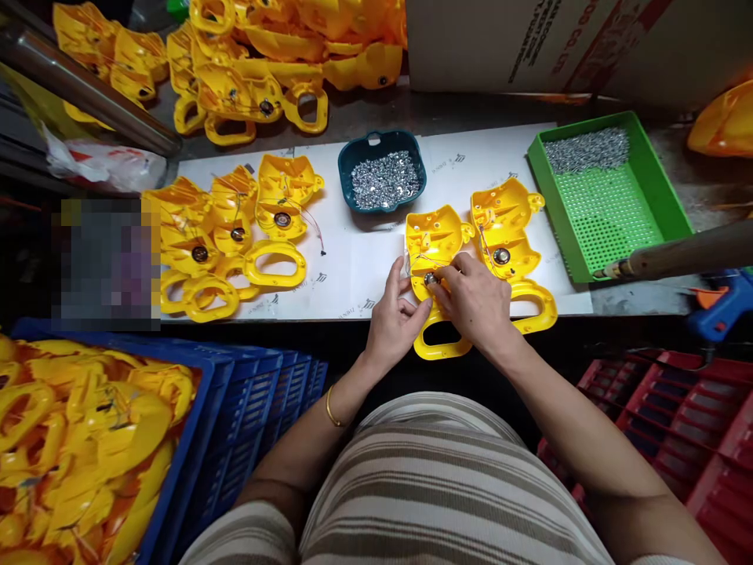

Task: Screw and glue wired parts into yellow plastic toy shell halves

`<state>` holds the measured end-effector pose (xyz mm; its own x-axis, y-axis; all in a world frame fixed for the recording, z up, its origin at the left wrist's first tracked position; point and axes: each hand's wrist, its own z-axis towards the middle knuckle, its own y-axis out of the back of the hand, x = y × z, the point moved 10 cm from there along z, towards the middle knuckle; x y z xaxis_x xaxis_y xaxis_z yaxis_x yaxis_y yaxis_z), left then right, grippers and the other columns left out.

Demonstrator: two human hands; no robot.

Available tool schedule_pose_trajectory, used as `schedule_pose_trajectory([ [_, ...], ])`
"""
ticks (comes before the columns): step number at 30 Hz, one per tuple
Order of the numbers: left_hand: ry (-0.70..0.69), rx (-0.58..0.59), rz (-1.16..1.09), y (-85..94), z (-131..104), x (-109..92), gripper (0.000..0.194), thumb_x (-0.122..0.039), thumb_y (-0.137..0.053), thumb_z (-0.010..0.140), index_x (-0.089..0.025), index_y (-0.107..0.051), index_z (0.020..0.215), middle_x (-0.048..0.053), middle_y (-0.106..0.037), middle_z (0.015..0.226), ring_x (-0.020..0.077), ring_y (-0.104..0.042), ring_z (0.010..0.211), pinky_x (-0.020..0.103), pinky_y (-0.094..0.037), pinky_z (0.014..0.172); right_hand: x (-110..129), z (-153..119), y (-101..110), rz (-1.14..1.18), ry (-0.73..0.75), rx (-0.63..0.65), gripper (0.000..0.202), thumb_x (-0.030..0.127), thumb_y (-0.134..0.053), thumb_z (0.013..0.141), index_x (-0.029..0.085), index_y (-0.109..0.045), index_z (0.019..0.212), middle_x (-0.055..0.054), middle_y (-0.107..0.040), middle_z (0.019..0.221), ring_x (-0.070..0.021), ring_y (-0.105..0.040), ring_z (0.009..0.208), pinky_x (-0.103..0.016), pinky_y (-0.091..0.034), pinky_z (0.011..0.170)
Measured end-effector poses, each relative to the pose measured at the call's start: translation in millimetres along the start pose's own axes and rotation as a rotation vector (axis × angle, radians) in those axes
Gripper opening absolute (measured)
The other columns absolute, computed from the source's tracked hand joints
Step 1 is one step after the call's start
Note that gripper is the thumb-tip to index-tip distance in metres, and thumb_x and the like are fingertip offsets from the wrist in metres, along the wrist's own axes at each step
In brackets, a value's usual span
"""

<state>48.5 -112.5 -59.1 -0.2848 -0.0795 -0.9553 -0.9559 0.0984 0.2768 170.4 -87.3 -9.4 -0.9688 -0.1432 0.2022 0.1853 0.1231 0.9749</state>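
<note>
In front of me, at the table's near edge, lies a yellow plastic shell half (435,229) with an oval handle, its hollow side up. My left hand (395,323) is closed against the shell's left side, thumb towards the middle. My right hand (481,304) reaches over from the right, fingers bent and pressed together at a small round speaker (431,279) inside the shell. Anything tiny between those fingertips is hidden. Thin wires cross the shell above the speaker. Just right of it rests a second yellow shell half (506,227), with its own speaker (502,256).
A dark teal basket (347,184) holds small metal parts; a green tray (659,180) holds more. Yellow shells (282,184) lie at left and in a blue crate (194,408). A power tool (676,255) juts in from the right, near a blue glue gun (723,306). A carton (565,47) stands behind.
</note>
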Motion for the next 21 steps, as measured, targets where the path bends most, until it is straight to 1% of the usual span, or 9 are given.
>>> schedule_pose_trajectory([
  [5,0.050,0.017,-0.006,-1.2,3.4,0.9,0.086,-0.022,-0.067,0.083,-0.026,-0.019,0.154,0.014,-0.059,0.129,0.0017,-0.058,0.052,0.014,-0.047,0.049,1.1,1.8,-2.2,-0.005,-0.010,0.034,0.024,0.034,-0.049,0.097,0.020,-0.068,0.100,-0.007,-0.062,0.104,-0.0187,-0.058,0.089,-0.029,-0.018,0.051],
  [8,0.098,0.000,0.030,0.9,12.1,5.7,0.088,-0.023,-0.068,0.082,-0.025,-0.019,0.155,0.012,-0.061,0.122,0.0025,-0.056,0.050,0.015,-0.046,0.046,0.7,3.2,-5.5,0.049,0.042,0.041,0.022,0.034,-0.051,0.096,0.021,-0.068,0.102,-0.005,-0.062,0.104,-0.0175,-0.059,0.086,-0.028,-0.021,0.051],
  [11,0.102,-0.020,0.088,4.0,23.7,6.9,0.090,-0.024,-0.070,0.079,-0.024,-0.020,0.154,0.008,-0.065,0.112,0.0089,-0.063,0.062,0.017,-0.049,0.051,-1.9,3.6,-10.6,0.124,0.094,0.038,0.022,0.032,-0.053,0.095,0.023,-0.067,0.109,-0.005,-0.061,0.106,-0.0166,-0.060,0.087,-0.027,-0.028,0.054],
  [14,0.084,-0.004,0.178,5.7,32.7,3.7,0.090,-0.024,-0.072,0.076,-0.024,-0.025,0.152,0.006,-0.067,0.108,0.0152,-0.067,0.078,0.022,-0.054,0.062,-8.5,2.7,-13.5,0.126,0.074,0.020,0.023,0.031,-0.054,0.095,0.022,-0.067,0.111,-0.006,-0.060,0.106,-0.0163,-0.060,0.085,-0.026,-0.031,0.057],
  [16,0.100,0.020,0.227,6.8,36.5,3.1,0.087,-0.025,-0.072,0.075,-0.022,-0.029,0.150,0.006,-0.069,0.107,0.0173,-0.067,0.081,0.024,-0.055,0.067,-10.6,1.7,-14.1,0.100,0.054,0.022,0.025,0.035,-0.053,0.096,0.023,-0.069,0.110,-0.006,-0.060,0.105,-0.0161,-0.060,0.084,-0.026,-0.030,0.055],
  [19,0.110,0.064,0.248,6.2,40.6,1.4,0.082,-0.023,-0.072,0.073,-0.020,-0.036,0.147,0.006,-0.070,0.106,0.0187,-0.067,0.085,0.025,-0.054,0.071,-8.4,1.4,-14.7,0.020,0.042,0.058,0.029,0.040,-0.048,0.098,0.026,-0.069,0.111,-0.005,-0.062,0.105,-0.0165,-0.060,0.085,-0.027,-0.023,0.051],
  [21,0.122,0.097,0.247,3.9,42.4,1.2,0.080,-0.022,-0.070,0.074,-0.020,-0.036,0.146,0.006,-0.071,0.105,0.0179,-0.067,0.082,0.025,-0.054,0.071,-4.3,2.5,-16.6,-0.052,0.056,0.103,0.030,0.036,-0.044,0.100,0.025,-0.068,0.112,-0.005,-0.064,0.104,-0.0165,-0.061,0.084,-0.029,-0.019,0.050],
])
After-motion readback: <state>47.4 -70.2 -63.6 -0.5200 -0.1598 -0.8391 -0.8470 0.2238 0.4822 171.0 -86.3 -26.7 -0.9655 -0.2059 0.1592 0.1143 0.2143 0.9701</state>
